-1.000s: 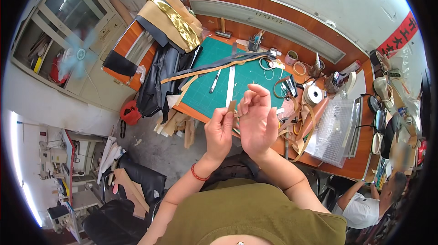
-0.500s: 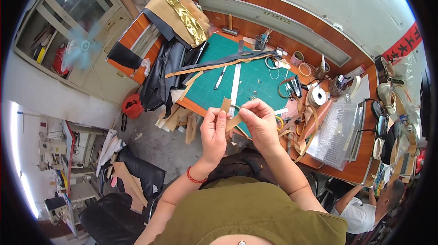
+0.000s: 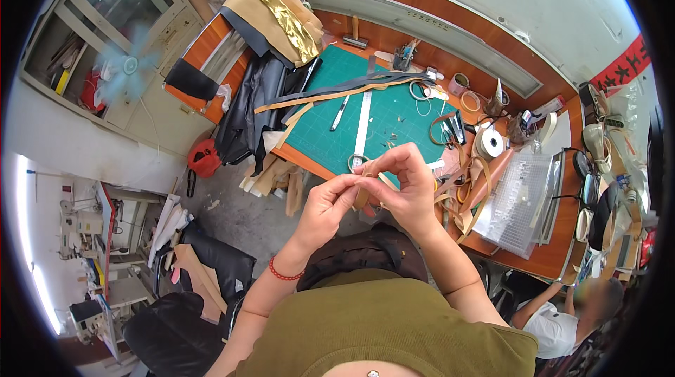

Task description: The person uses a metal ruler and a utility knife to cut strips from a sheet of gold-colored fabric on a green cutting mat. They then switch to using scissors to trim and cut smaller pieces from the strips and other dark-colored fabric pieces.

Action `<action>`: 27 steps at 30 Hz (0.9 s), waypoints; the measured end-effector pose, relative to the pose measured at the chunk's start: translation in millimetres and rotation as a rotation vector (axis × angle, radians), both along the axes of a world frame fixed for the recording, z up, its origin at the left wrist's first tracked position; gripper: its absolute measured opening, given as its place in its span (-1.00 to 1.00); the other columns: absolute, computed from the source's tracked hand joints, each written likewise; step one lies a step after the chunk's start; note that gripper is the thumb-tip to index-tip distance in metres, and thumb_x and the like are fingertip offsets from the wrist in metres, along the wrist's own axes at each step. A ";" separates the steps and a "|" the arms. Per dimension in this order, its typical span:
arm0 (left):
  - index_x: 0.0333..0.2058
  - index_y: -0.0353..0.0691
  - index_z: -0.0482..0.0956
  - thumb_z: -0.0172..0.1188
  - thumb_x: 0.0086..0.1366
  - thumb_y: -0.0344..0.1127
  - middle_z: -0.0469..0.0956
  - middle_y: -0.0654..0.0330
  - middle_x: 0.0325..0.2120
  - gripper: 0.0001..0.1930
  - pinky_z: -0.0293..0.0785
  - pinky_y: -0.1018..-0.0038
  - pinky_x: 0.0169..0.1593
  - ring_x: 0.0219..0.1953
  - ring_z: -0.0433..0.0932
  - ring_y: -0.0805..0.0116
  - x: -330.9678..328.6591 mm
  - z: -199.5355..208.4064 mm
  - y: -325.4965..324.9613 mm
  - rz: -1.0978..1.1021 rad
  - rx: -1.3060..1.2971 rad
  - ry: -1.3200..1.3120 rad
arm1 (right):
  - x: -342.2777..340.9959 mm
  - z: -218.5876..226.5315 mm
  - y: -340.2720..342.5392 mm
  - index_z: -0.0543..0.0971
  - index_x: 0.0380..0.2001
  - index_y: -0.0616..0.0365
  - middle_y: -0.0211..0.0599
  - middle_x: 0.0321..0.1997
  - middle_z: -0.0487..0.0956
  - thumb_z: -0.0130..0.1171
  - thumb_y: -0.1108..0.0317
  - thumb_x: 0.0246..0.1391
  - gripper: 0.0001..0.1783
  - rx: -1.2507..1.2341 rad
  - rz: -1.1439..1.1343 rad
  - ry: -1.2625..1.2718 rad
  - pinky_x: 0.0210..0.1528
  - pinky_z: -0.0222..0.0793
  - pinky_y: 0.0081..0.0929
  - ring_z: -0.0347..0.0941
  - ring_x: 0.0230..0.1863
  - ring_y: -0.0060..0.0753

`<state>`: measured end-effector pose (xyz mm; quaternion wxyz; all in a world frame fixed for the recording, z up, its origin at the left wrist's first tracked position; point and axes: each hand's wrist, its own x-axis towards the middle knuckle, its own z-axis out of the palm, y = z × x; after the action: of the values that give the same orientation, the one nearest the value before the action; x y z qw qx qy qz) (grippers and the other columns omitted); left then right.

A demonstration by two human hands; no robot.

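My left hand (image 3: 322,210) and my right hand (image 3: 408,191) meet above the front edge of the worktable, thumbs and fingertips pinched together. Between them is a short tan leather strip (image 3: 361,198), mostly hidden by the fingers; it looks bent over. Just beyond the fingertips, a thin ring-shaped loop (image 3: 350,164) shows beside the lower end of a white ruler (image 3: 363,122). The ruler lies on a green cutting mat (image 3: 320,139). Left of it rests a slim cutter knife (image 3: 339,113). Long black and tan strips (image 3: 330,96) cross the mat further back.
Black leather rolls (image 3: 253,106) hang at the table's left end. On the right are a white spool (image 3: 489,143), tan leather scraps (image 3: 480,180) and a clear plastic sheet (image 3: 517,205). A black chair (image 3: 211,264) stands lower left. Another person (image 3: 552,331) sits at lower right.
My hands have come together, and the leather strip, held out between them before, is now bent and mostly covered by my fingers. My left hand has shifted slightly downward.
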<state>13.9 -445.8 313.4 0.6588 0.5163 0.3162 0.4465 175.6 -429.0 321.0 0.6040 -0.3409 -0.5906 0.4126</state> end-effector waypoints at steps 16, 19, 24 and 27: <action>-0.03 -0.39 0.49 -0.11 0.46 -0.45 0.61 0.14 -0.30 -0.75 0.51 0.53 -0.15 -0.27 0.61 0.40 0.0 3.4 -8.8 0.016 0.146 0.083 | -1.4 5.6 -11.3 0.32 -0.33 0.22 -0.28 -0.34 0.47 0.24 0.68 0.02 -0.71 -0.031 0.095 0.212 -0.23 0.54 -0.56 0.59 -0.17 -0.36; 0.00 -0.38 0.48 -0.10 0.46 -0.42 0.61 0.13 -0.28 -0.74 0.51 0.53 -0.17 -0.25 0.61 0.42 0.7 2.9 -8.5 -0.012 0.150 0.074 | 0.8 5.3 -12.6 0.32 -0.32 0.23 -0.29 -0.34 0.47 0.23 0.68 0.03 -0.71 -0.058 0.089 0.223 -0.23 0.55 -0.56 0.59 -0.18 -0.38; -0.06 -0.38 0.47 -0.07 0.45 -0.39 0.58 0.17 -0.32 -0.78 0.48 0.56 -0.17 -0.28 0.55 0.50 7.1 8.4 -11.0 0.011 0.113 0.147 | 1.4 -8.6 -8.3 0.33 -0.27 0.23 -0.30 -0.30 0.46 0.24 0.69 0.01 -0.69 0.045 0.001 0.079 -0.21 0.55 -0.56 0.59 -0.22 -0.44; -0.12 -0.36 0.44 -0.08 0.45 -0.38 0.52 0.21 -0.35 -0.82 0.41 0.60 -0.18 -0.32 0.47 0.55 7.8 -5.7 -11.2 0.061 0.047 0.230 | 3.3 -15.1 -3.2 0.34 -0.22 0.23 -0.31 -0.27 0.47 0.23 0.67 0.02 -0.67 -0.065 -0.003 0.149 -0.18 0.53 -0.55 0.58 -0.23 -0.46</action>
<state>21.7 -457.0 307.8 0.5920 0.5695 0.3950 0.4113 178.9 -432.3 305.9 0.6355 -0.3297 -0.5298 0.4547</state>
